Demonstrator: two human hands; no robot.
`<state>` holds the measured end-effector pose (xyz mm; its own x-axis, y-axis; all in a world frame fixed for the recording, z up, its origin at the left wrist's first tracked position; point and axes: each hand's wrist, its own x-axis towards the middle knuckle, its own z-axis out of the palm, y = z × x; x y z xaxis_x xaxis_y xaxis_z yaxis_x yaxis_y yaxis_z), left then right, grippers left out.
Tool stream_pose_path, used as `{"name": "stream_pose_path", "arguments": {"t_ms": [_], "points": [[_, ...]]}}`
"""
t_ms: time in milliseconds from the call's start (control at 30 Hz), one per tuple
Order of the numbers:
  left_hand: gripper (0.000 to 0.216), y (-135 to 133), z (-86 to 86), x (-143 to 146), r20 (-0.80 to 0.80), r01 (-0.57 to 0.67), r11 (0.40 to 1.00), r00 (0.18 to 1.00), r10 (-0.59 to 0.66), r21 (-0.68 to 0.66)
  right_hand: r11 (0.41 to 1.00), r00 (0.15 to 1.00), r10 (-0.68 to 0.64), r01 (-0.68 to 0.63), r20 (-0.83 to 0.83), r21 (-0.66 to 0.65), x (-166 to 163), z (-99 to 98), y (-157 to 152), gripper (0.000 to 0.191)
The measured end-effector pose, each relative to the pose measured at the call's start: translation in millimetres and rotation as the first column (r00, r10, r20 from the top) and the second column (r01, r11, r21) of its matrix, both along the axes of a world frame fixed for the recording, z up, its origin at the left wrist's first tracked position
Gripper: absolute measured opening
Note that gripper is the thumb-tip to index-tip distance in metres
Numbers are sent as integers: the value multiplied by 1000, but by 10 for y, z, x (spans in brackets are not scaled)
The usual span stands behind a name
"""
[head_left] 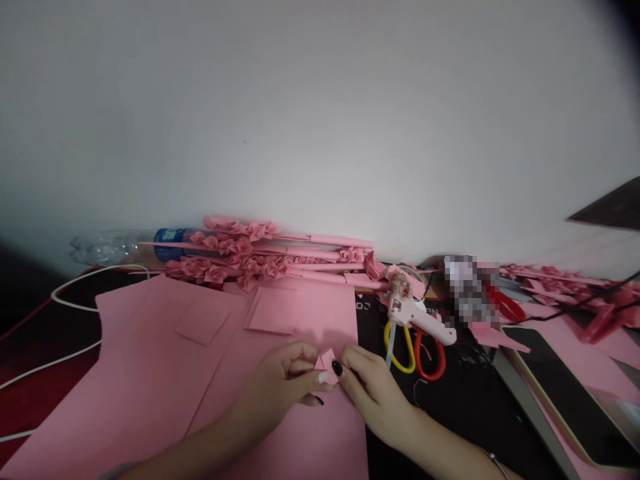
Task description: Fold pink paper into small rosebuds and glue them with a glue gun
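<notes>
Blue with white lettering, the label (pixel 169 245) around the clear plastic bottle (pixel 111 248) is too small to read. White capitals run across the black worktop (pixel 470 413), partly covered by what lies there; an O is legible just past the right edge of the large pink paper sheet (pixel 320 443). Pixelation hides any print on one item (pixel 467 287) at the right.

Both hands meet above the sheet. The left hand (pixel 285 379) pinches the small, angular piece of folded pink paper (pixel 326 358) between thumb and fingers, the rest curled beneath. The right hand (pixel 373 387) is closed as well, its black-nailed thumb and bent forefinger gripping the piece's right side.

Beyond them lie square-cut pink paper (pixel 273 310) and pink paper flowers (pixel 235 250) on long rolled stems. To the right, a white glue gun (pixel 425 319) rests by yellow (pixel 412 353) and red scissor handles (pixel 442 363), with a dark-screened phone (pixel 570 393) farther over.
</notes>
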<state>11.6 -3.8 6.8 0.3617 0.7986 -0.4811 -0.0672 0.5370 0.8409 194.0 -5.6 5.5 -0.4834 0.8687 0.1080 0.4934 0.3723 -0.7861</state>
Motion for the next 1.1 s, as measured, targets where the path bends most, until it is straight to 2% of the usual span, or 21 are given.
{"name": "stream_pose_path", "arguments": {"t_ms": [333, 667, 833, 1100], "points": [[32, -16, -15, -9, -1, 48, 999, 999, -48, -2, 997, 998, 59, -61, 38, 45, -10, -31, -26, 24], [42, -19, -44, -23, 29, 34, 999, 999, -35, 42, 1000, 999, -2, 1, 32, 30, -9, -2, -40, 25], [40, -9, -41, -16, 62, 41, 998, 997, -44, 58, 999, 998, 27, -26, -50, 22, -12, 4, -24, 25], [24, -44, -24, -8, 32, 130, 985, 990, -134, 112, 997, 986, -53, 62, -157, 52, 16, -9, -3, 21]]}}
